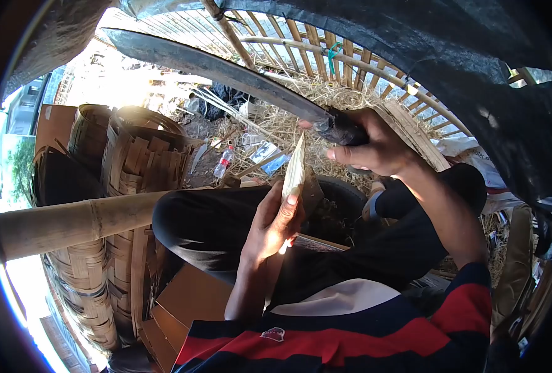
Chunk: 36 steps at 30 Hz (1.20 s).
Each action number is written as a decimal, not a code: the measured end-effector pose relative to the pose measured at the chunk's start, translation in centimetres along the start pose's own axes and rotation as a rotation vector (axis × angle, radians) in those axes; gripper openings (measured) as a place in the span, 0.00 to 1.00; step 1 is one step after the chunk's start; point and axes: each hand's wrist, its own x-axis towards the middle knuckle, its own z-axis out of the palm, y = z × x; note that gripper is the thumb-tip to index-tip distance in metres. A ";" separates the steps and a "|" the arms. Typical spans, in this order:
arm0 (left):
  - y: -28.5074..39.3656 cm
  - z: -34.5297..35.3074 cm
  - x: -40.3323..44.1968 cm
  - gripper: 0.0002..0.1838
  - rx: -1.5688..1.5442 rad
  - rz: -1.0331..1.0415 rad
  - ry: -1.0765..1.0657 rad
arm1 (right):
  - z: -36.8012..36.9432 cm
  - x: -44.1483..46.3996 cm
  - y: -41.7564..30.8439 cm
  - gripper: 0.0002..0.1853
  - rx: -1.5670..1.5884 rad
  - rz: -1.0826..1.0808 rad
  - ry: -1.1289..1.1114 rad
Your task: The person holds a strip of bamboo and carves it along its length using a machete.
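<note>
Above legs (207,217), left fingers (287,210) closed round bamboo (295,168), right fingers (345,153) round machete (226,70)

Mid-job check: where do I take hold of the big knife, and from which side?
By its dark handle, probably best from the person's right, where the right hand grasps it. The long blade runs toward the picture's upper left, so approaching there avoids it. I can't tell which edge is sharp.
</note>
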 end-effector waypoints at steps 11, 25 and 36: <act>-0.2 -0.1 0.2 0.24 -0.041 -0.004 -0.008 | -0.2 -0.3 -0.2 0.25 0.141 0.062 -0.014; 0.3 0.4 0.1 0.18 -0.045 -0.005 0.017 | 0.1 -0.3 -0.2 0.26 0.083 0.052 0.003; 0.0 0.3 0.1 0.27 -0.004 0.002 -0.006 | -0.3 -0.3 0.2 0.22 0.061 0.035 -0.014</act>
